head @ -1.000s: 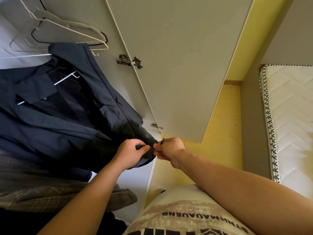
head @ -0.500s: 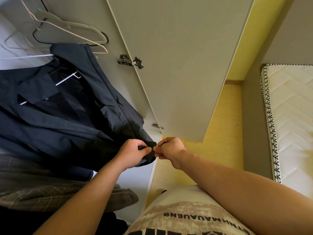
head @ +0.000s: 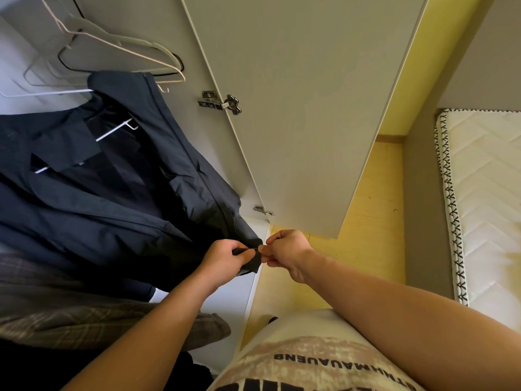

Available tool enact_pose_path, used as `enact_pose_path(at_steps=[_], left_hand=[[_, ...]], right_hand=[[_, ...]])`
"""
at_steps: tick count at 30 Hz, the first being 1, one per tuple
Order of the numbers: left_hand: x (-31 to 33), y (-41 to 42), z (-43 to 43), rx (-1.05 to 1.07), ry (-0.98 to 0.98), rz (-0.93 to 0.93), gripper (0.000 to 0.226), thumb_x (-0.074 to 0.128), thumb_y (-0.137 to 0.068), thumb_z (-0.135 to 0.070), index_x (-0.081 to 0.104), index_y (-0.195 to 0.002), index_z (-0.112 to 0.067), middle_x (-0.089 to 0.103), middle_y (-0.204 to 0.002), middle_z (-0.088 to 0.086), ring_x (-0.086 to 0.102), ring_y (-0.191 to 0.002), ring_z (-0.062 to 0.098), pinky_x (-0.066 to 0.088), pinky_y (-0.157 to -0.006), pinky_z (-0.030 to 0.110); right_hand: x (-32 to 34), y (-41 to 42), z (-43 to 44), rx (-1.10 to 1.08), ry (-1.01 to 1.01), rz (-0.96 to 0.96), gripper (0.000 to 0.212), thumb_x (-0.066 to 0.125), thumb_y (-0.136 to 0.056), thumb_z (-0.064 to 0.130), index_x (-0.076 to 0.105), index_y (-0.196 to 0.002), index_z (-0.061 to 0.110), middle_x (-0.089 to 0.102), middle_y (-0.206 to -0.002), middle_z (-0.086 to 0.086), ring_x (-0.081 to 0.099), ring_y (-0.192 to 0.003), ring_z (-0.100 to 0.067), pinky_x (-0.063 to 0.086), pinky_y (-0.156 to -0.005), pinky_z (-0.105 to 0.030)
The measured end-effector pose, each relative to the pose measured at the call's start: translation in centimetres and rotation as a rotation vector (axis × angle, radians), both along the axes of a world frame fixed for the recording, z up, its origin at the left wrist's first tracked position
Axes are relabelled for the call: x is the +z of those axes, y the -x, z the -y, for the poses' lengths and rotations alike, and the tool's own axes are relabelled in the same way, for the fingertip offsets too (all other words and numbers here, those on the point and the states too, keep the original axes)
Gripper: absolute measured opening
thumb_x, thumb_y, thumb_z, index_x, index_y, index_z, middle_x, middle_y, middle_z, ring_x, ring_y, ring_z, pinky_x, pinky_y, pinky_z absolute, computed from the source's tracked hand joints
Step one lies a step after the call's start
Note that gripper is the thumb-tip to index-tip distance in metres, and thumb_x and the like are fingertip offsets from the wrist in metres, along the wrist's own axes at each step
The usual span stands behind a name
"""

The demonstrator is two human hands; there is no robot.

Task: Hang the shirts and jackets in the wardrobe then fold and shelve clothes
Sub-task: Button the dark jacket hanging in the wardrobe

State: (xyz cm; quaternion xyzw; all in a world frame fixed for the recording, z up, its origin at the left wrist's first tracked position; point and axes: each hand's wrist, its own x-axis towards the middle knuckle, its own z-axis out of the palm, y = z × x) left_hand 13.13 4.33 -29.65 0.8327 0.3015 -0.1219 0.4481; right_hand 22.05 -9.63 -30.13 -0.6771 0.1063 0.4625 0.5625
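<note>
The dark jacket [head: 112,210] is hung on a white hanger [head: 112,134] in the wardrobe [head: 135,21], up and away from both hands. Only its bottom corner is down between the two hands. The left hand [head: 225,261] is curled round the hem, and the cloth is gripped. The right hand [head: 287,252], just beside the left, is closed in a pinch on a small zip piece [head: 257,249] at the jacket's edge. The two hands are almost touching.

The jacket looks thin, soft and light, so it can be moved easily, but it will likely flop if it is let go. The cloth looks smooth and maybe a bit slippery. The zip piece is tiny and hard, so it is best taken with fingertips only. The hem should be held tight close to the zip, so both sides can be lined up. Whether the zip ends are joined cannot be told, as they are hidden by fingers.

A checked cloth [head: 84,320] is seen under the left arm. Empty hangers [head: 127,52] are hung far above the hands.
</note>
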Motion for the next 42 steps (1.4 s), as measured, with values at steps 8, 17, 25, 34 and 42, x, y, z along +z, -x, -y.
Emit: enact_pose_path(at_steps=[8, 17, 25, 34, 42], left_hand=[[-0.4, 0.9, 0.4, 0.036, -0.088, 0.249, 0.029, 0.069, -0.092, -0.013, 0.054, -0.102, -0.037, 0.067, -0.094, -0.014, 0.064, -0.089, -0.004, 0.048, -0.066, 0.006], [0.1, 0.9, 0.3, 0.004, -0.126, 0.303, 0.024, 0.068, -0.091, -0.011, 0.068, -0.087, -0.035, 0.069, -0.078, -0.024, 0.064, -0.084, -0.010, 0.046, -0.064, 0.001], [0.8, 0.6, 0.4, 0.017, -0.051, 0.273, 0.016, 0.076, -0.087, -0.018, 0.073, -0.092, -0.033, 0.072, -0.082, -0.019, 0.066, -0.084, -0.009, 0.049, -0.065, 0.004], [0.3, 0.0, 0.9, 0.083, -0.107, 0.301, 0.016, 0.064, -0.096, -0.037, 0.065, -0.080, -0.034, 0.069, -0.076, -0.019, 0.064, -0.081, -0.005, 0.049, -0.061, 0.008], [-0.5, -0.4, 0.5, 0.105, -0.241, 0.227, 0.025, 0.055, -0.101, -0.035, 0.058, -0.080, -0.024, 0.064, -0.074, -0.008, 0.063, -0.071, 0.005, 0.044, -0.052, 0.008]], right_hand=[[0.0, 0.1, -0.3, -0.016, -0.081, 0.018, 0.016, 0.077, -0.083, 0.006, 0.062, -0.084, 0.011, 0.071, -0.071, -0.010, 0.070, -0.066, -0.020, 0.055, -0.059, -0.026], [0.2, 0.2, -0.1, 0.017, -0.167, 0.010, 0.029, 0.058, -0.088, -0.012, 0.077, -0.085, 0.011, 0.071, -0.077, -0.012, 0.069, -0.068, -0.019, 0.058, -0.065, -0.026], [-0.4, -0.2, -0.5, -0.017, -0.125, 0.026, 0.009, 0.075, -0.087, 0.016, 0.067, -0.091, 0.015, 0.072, -0.070, -0.006, 0.069, -0.062, -0.018, 0.055, -0.057, -0.026], [-0.4, -0.3, -0.5, -0.001, -0.173, -0.083, 0.022, 0.082, -0.080, 0.012, 0.063, -0.090, 0.013, 0.066, -0.067, -0.007, 0.063, -0.058, -0.016, 0.051, -0.052, -0.024], [0.1, -0.3, -0.8, 0.114, -0.088, -0.023, 0.024, 0.079, -0.084, 0.014, 0.060, -0.099, 0.016, 0.072, -0.084, -0.014, 0.066, -0.062, -0.017, 0.053, -0.056, -0.024]])
